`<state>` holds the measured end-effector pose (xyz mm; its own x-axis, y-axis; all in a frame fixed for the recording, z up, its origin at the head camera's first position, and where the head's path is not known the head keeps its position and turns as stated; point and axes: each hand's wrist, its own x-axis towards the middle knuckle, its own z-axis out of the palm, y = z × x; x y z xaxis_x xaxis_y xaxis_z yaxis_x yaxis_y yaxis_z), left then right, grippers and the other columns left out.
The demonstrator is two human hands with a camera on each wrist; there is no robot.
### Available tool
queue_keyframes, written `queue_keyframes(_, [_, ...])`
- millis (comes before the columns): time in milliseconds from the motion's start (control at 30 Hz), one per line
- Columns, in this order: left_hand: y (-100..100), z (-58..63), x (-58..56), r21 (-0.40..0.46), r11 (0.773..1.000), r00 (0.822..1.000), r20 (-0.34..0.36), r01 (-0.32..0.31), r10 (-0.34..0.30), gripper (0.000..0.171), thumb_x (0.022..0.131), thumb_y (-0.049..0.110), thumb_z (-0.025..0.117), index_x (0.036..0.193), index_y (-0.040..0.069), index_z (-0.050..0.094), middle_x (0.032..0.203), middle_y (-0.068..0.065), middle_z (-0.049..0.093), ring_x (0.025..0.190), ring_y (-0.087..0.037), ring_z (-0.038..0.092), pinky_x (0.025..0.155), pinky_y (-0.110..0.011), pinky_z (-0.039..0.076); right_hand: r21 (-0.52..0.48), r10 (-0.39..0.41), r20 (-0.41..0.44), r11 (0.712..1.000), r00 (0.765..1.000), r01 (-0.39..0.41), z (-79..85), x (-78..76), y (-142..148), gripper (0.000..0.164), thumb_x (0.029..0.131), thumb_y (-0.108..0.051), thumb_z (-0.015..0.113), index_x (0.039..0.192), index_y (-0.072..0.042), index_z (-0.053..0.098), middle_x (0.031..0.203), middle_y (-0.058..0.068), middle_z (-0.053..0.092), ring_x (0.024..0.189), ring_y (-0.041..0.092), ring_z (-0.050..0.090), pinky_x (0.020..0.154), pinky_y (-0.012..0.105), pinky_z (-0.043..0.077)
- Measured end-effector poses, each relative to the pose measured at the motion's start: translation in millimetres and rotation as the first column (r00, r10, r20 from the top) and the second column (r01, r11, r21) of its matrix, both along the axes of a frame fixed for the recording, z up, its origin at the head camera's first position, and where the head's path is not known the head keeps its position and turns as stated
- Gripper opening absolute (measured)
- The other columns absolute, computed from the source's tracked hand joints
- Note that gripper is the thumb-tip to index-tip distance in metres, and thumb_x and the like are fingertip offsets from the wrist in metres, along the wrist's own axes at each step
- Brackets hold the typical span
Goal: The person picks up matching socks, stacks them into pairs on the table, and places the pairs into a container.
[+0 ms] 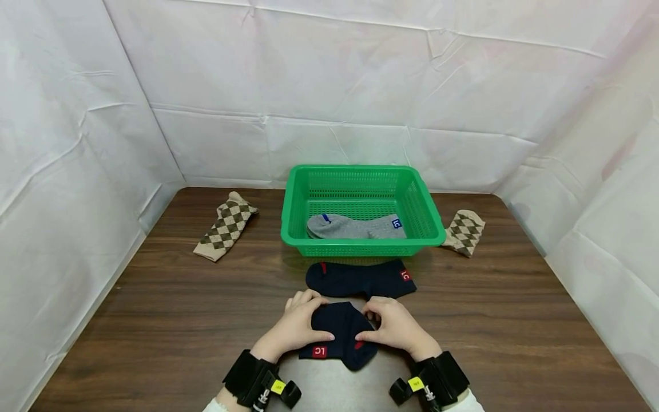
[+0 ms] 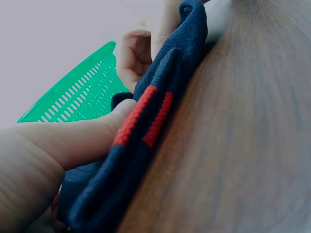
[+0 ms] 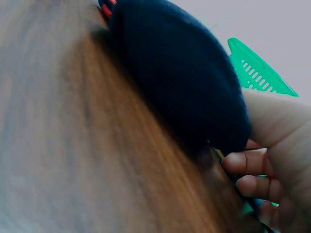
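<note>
A navy sock (image 1: pixel 334 323) with a red LC label lies folded flat near the table's front. My left hand (image 1: pixel 294 326) grips its label end, thumb on top and fingers along the far edge. Across from it, my right hand (image 1: pixel 399 327) pinches the toe side, thumb by the red patch. In the left wrist view, the sock (image 2: pixel 170 70) shows its layered red label edge beside my thumb. The right wrist view has the sock's rounded dark end (image 3: pixel 180 73) raised from the wood, with curled fingers beside it. Just beyond lies a second navy sock (image 1: pixel 360 277), stretched sideways.
A green plastic basket (image 1: pixel 362 242) stands at the back middle, with grey socks (image 1: pixel 355 228) inside. One argyle sock (image 1: pixel 227 226) lies at the back left, another argyle sock (image 1: pixel 465 232) against the basket's right side. White sheeting (image 1: pixel 329 74) walls the table's back and sides.
</note>
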<state>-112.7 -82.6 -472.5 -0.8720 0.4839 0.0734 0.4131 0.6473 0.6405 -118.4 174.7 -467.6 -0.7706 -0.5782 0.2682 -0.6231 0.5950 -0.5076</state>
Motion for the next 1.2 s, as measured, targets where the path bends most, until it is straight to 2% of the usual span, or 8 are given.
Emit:
queue_keyframes(167, [-0.1, -0.6, -0.9, 0.014, 1.0, 1.0, -0.013, 0.014, -0.013, 0.057, 0.072, 0.041, 0.08, 0.116, 0.01, 0.061, 0.113, -0.001, 0.051, 0.101, -0.018, 0.043, 0.084, -0.038, 0.029, -0.016, 0.044, 0.021, 0.999, 0.999, -0.043, 0.4, 0.1, -2.3, 0.027, 0.072, -0.03, 0.082, 0.072, -0.021, 0.056, 0.068, -0.014, 0.044, 0.062, -0.003, 0.037, 0.057, 0.015, 0.035])
queue_keyframes(367, [-0.4, -4.5, -2.3, 0.016, 1.0, 0.997, -0.078, 0.015, -0.014, 0.044, 0.076, 0.039, 0.077, 0.109, 0.012, 0.066, 0.112, 0.003, 0.054, 0.102, -0.015, 0.046, 0.087, -0.038, 0.034, -0.162, 0.12, -0.009, 0.979, 0.993, -0.12, -3.5, -1.8, -1.9, 0.028, 0.077, -0.009, 0.076, 0.07, -0.018, 0.051, 0.067, -0.009, 0.045, 0.063, -0.002, 0.038, 0.058, 0.014, 0.036])
queue_keyframes(533, [-1.2, -6.2, -3.2, 0.118, 0.99, 0.991, -0.114, 0.081, -0.068, 0.027, 0.08, 0.026, 0.074, 0.103, 0.013, 0.069, 0.115, 0.004, 0.061, 0.109, -0.016, 0.053, 0.094, -0.041, 0.039, -0.212, 0.103, -0.01, 0.972, 0.995, -0.103, -4.6, -1.7, -1.9, 0.027, 0.077, -0.004, 0.074, 0.072, -0.019, 0.052, 0.068, -0.009, 0.044, 0.063, -0.001, 0.038, 0.059, 0.015, 0.036])
queue_keyframes(667, [-2.4, -4.2, -2.3, 0.293, 0.942, 0.984, 0.016, 0.163, -0.175, 0.007, 0.082, 0.009, 0.067, 0.09, 0.009, 0.066, 0.119, -0.003, 0.064, 0.114, -0.019, 0.057, 0.097, -0.035, 0.043, -0.198, 0.094, 0.024, 0.976, 0.995, -0.088, -2.4, -0.6, -3.2, 0.023, 0.079, -0.004, 0.072, 0.077, -0.018, 0.054, 0.069, -0.01, 0.046, 0.062, -0.001, 0.038, 0.058, 0.016, 0.037])
queue_keyframes(767, [-1.6, -2.4, -0.5, 0.473, 0.864, 0.954, 0.139, 0.171, -0.265, 0.014, 0.081, -0.003, 0.06, 0.071, 0.004, 0.054, 0.116, -0.012, 0.066, 0.106, -0.014, 0.06, 0.091, -0.025, 0.045, -0.182, 0.089, 0.048, 0.98, 0.995, -0.079, -1.5, 0.1, -4.2, 0.02, 0.081, -0.005, 0.071, 0.081, -0.018, 0.056, 0.07, -0.009, 0.051, 0.061, -0.002, 0.039, 0.057, 0.016, 0.038])
queue_keyframes(867, [-0.7, -2.8, 0.2, 0.577, 0.801, 0.925, 0.199, 0.157, -0.324, 0.017, 0.079, -0.009, 0.056, 0.067, -0.001, 0.047, 0.109, -0.019, 0.067, 0.095, -0.008, 0.061, 0.085, -0.021, 0.045, -0.172, 0.084, 0.069, 0.982, 0.994, -0.071, -1.4, 0.4, -4.2, 0.017, 0.082, -0.006, 0.071, 0.084, -0.017, 0.057, 0.07, -0.009, 0.053, 0.06, -0.003, 0.04, 0.055, 0.016, 0.039])
queue_keyframes(1000, [-1.3, -3.7, -0.6, 0.578, 0.806, 0.924, 0.224, 0.13, -0.311, 0.006, 0.077, -0.009, 0.058, 0.08, -0.003, 0.056, 0.097, -0.012, 0.065, 0.083, -0.004, 0.056, 0.077, -0.019, 0.044, -0.169, 0.081, 0.079, 0.983, 0.994, -0.067, -2.0, 0.0, -3.8, 0.014, 0.083, -0.007, 0.07, 0.085, -0.015, 0.059, 0.069, -0.008, 0.051, 0.06, -0.002, 0.04, 0.055, 0.017, 0.038])
queue_keyframes(1200, [-1.8, -0.7, -1.8, 0.579, 0.808, 0.922, 0.246, 0.107, -0.298, 0.016, 0.085, 0.0, 0.061, 0.098, 0.003, 0.054, 0.081, 0.006, 0.053, 0.071, -0.002, 0.051, 0.069, -0.019, 0.043, -0.16, 0.063, 0.081, 0.986, 0.995, -0.049, -3.2, -1.7, -3.1, 0.011, 0.084, -0.008, 0.07, 0.084, -0.016, 0.061, 0.071, -0.008, 0.053, 0.062, -0.002, 0.042, 0.056, 0.017, 0.04])
